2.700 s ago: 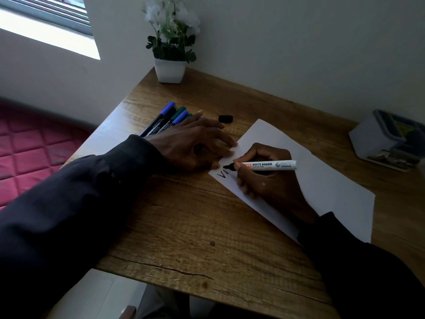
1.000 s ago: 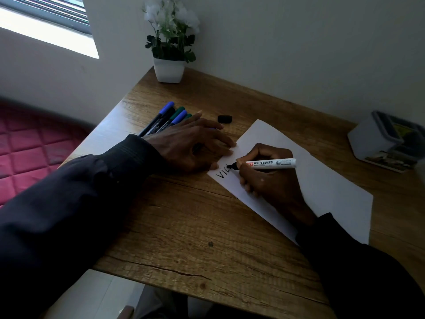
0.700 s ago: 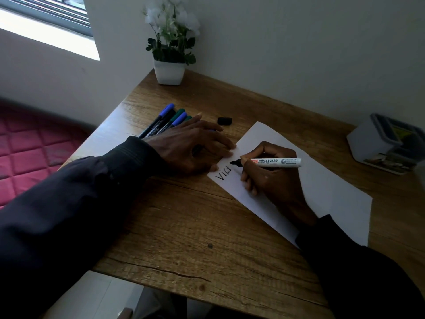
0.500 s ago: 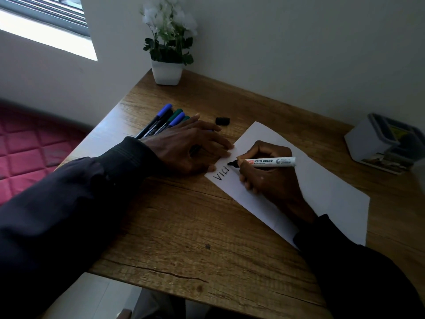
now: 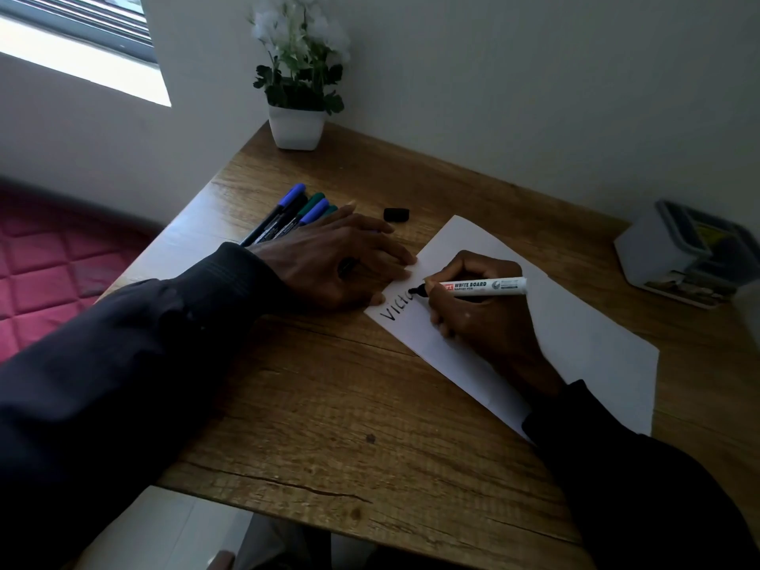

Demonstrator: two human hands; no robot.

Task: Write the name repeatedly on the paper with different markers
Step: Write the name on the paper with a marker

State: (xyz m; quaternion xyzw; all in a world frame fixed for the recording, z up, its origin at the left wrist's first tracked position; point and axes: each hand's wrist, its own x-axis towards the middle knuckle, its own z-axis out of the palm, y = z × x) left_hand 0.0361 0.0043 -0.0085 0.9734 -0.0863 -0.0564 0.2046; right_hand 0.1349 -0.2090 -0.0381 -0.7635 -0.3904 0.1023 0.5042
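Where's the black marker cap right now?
In the head view, the black cap lies loose on the wooden desk, just beyond the left hand, between the spare markers and the paper's far corner.

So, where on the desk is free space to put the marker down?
Bare wood lies between the cap and the plant pot, and along the near edge before the paper. Crowded: the pens beside the left hand.

Wooden desk (image 5: 329,405) set in a corner, plain white walls (image 5: 534,76), bright window (image 5: 78,43) upper left, red quilted mat (image 5: 45,265) on left, dim light.
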